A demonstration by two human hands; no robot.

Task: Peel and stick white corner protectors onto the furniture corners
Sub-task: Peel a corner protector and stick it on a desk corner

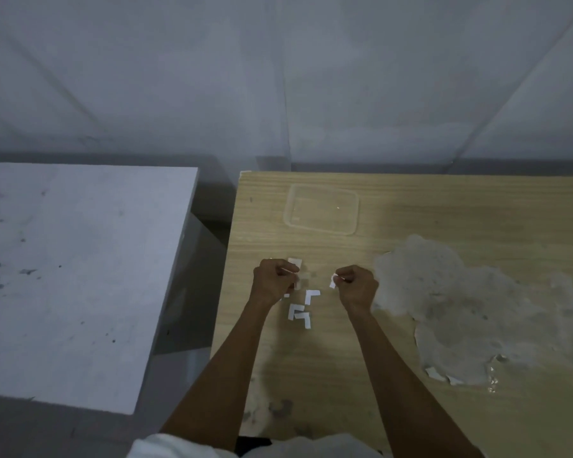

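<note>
Both hands hover over the left part of a wooden table [411,358]. My left hand [273,280] is curled and pinches a white corner protector [294,263] that sticks out above its fingers. My right hand [358,285] is curled too and pinches a small white strip [333,281] at its fingertips. On the table between and just below the hands lie several white L-shaped pieces [300,314], one of them [311,295] a little apart.
A clear plastic lid [321,209] lies flat farther back on the wooden table. To the right, the table's veneer is peeled away in a large grey patch [460,309]. A white table [73,276] stands to the left across a narrow gap. A pale wall rises behind.
</note>
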